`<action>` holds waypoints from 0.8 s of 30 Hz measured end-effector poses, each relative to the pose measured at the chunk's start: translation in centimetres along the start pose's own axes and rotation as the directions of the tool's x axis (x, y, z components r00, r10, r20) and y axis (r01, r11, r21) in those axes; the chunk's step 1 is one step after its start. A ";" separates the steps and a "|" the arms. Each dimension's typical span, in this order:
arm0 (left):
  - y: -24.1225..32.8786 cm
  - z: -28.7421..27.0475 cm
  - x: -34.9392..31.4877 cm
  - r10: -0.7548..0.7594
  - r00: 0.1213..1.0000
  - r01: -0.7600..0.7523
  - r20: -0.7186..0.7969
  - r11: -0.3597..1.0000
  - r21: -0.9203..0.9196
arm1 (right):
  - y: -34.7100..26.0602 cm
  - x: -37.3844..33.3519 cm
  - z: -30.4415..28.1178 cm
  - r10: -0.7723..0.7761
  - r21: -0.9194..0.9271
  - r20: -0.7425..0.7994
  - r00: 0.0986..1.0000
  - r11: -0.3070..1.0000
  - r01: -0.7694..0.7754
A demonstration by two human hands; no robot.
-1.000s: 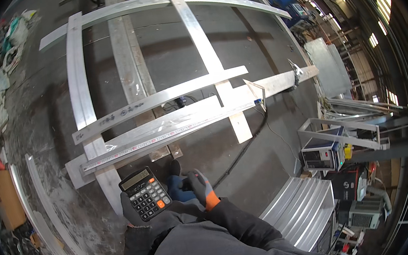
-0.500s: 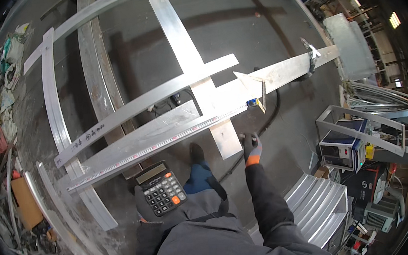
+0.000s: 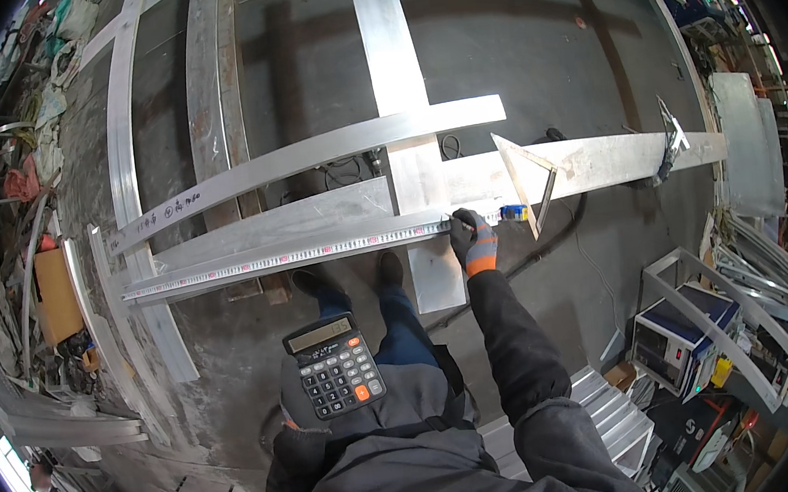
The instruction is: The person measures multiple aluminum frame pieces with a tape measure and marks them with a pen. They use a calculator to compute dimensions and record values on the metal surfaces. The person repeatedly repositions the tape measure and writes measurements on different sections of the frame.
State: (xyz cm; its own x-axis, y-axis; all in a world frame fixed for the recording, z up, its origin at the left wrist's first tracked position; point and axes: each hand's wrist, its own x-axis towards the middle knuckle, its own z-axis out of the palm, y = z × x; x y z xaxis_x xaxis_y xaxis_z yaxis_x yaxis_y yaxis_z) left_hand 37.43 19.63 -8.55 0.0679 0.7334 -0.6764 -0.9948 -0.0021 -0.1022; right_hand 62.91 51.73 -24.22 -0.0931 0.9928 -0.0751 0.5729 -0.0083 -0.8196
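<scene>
My left hand (image 3: 296,393), in a dark glove, grips a black calculator (image 3: 342,391) with grey and orange keys in front of my lap. A long measuring tape (image 3: 318,251) lies stretched along a silver metal bar (image 3: 196,284), with its blue and yellow case (image 3: 513,213) at the right end. My right hand (image 3: 475,240), gloved in grey and orange, is at the tape just left of the case. Its fingers are closed; a thin tip shows at them, too small to name. Beneath the tape, a wide flat bar (image 3: 438,284) crosses.
A triangular set square (image 3: 539,187) stands beside the tape case. Locking pliers (image 3: 670,145) clamp a long bar farther right. Another bar with handwriting (image 3: 309,164) lies beyond the tape. A blue and white machine (image 3: 678,341) stands at right; scrap (image 3: 22,179) lines the left.
My right hand has moved forward from near the wide bar's end onto the tape. The view has turned, and the calculator stays in my left hand.
</scene>
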 end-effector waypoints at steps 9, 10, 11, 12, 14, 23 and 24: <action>-1.8 -1.8 1.5 -0.053 0.996 0.060 0.077 0.994 -0.094 | 0.8 0.0 0.2 -0.011 -0.063 0.015 1.000 0.998 0.011; -1.9 -1.7 1.5 -0.039 0.998 0.042 0.054 0.997 -0.066 | 0.7 0.1 0.1 -0.058 -0.071 0.007 0.998 0.996 0.058; -1.9 -1.5 1.6 -0.031 0.998 0.033 0.046 0.998 -0.050 | 0.5 0.2 0.0 -0.086 -0.071 0.010 0.996 0.994 0.087; -2.0 -1.2 1.5 -0.041 0.995 0.046 0.091 0.997 -0.064 | 0.4 0.2 -0.1 -0.094 -0.064 0.007 0.996 0.993 0.094; -2.3 -0.4 1.4 -0.006 1.000 0.007 0.030 0.999 -0.034 | 0.4 0.2 -0.2 -0.081 -0.070 0.015 0.997 0.994 0.082; -2.5 1.3 1.1 0.002 1.000 -0.002 0.026 1.000 -0.025 | 1.8 0.2 -0.3 -0.044 -0.042 0.029 0.999 0.998 0.045; -2.4 1.2 1.2 -0.022 0.999 0.027 0.048 0.993 -0.111 | 1.8 0.2 -0.3 -0.007 -0.015 0.029 1.000 1.000 0.008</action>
State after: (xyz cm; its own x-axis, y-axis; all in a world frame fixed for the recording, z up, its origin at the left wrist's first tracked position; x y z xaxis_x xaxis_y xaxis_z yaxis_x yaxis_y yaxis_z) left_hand 39.84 21.34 -8.25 0.0859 0.7649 -0.6384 -0.9780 -0.0575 -0.2005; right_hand 64.18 51.95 -25.49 -0.1208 0.9890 -0.0853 0.5846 0.0015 -0.8113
